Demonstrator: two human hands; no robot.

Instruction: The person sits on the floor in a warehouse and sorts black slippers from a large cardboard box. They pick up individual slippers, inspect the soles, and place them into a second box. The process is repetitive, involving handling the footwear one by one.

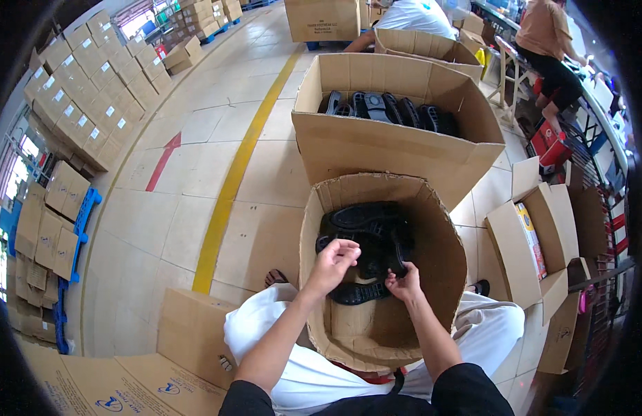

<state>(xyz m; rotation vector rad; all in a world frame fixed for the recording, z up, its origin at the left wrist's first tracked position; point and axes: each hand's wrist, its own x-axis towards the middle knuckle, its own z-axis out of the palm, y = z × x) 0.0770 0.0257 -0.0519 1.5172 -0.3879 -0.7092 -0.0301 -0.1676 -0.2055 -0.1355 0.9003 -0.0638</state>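
Between my knees stands an open cardboard box (442, 243) with several black shoe soles (362, 216) piled in it. My right hand (405, 283) grips one black shoe sole (397, 251) by its near end, tilted up at the right of the pile. Over the pile's left side, my left hand (332, 267) is closed with its fingers curled together. Whatever it holds, if anything, cannot be made out. Just below the hands a separate sole (359, 293) lies on the box bottom.
Right beyond my box stands a larger carton (397, 149) of black soles. An open carton (508, 249) is at the right, flattened cardboard (147, 381) at lower left. Stacked cartons (85, 90) line the far left. Two people (550, 31) (418, 17) work farther off.
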